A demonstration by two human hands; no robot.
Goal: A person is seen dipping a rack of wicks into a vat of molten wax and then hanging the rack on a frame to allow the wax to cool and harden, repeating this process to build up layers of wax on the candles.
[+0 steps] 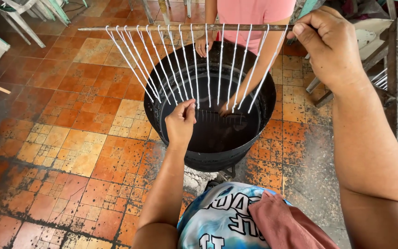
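Wooden stick [185, 28] of white strings [194, 64] being held over a black pot [263, 106]

The right hand [330, 46] is gripping the stick's end with fingers closed around it, keeping it level above the pot; the left hand [180, 122] is pinching the lower strings between fingertips. Another person's arm [259, 64] is reaching into the pot, which is standing on an orange tiled floor [70, 138]
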